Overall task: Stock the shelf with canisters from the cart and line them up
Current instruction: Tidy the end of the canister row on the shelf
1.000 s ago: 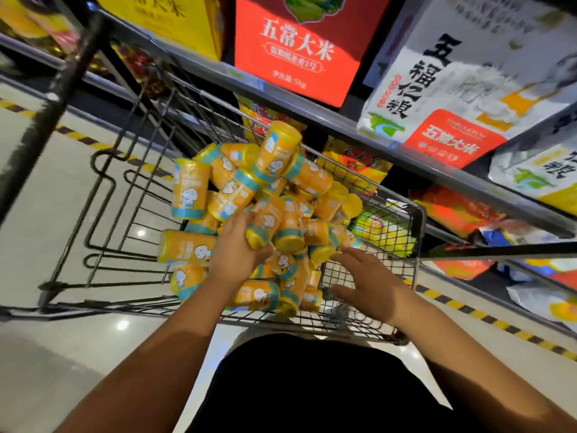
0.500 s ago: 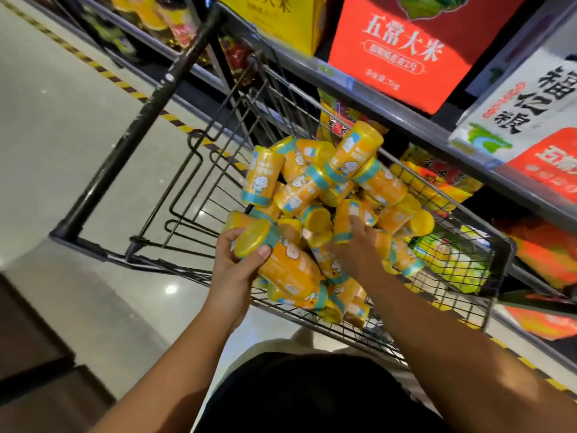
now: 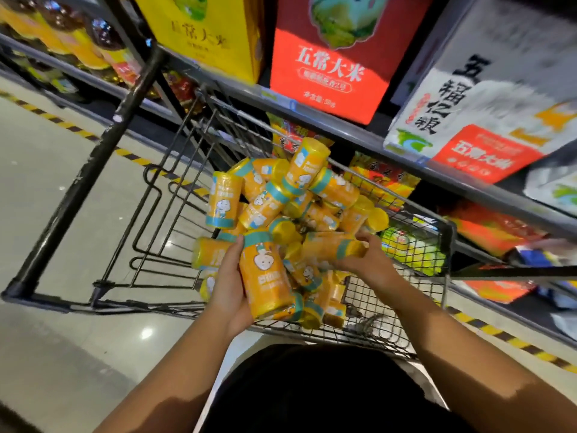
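Observation:
A wire shopping cart [image 3: 415,245] holds a heap of several yellow canisters [image 3: 290,195] with teal bands and a cartoon label. My left hand [image 3: 226,289] grips one upright canister [image 3: 265,276] at the near side of the heap, its teal-banded end pointing away from me. My right hand [image 3: 365,260] holds a second canister [image 3: 331,250] lying sideways just above the pile. The grey shelf [image 3: 359,135] runs diagonally behind the cart.
Rice boxes stand on the shelf: a yellow one [image 3: 203,32], a red one [image 3: 334,57] and a white one [image 3: 468,98]. Coloured bags [image 3: 384,179] fill the shelf level below. The cart's black handle bar [image 3: 90,170] slants at left over a glossy floor [image 3: 46,189] with striped tape.
My left hand has lifted its canister and turned it more upright. My right hand, earlier reaching into the heap, now holds a canister raised sideways off the pile. The camera shifted.

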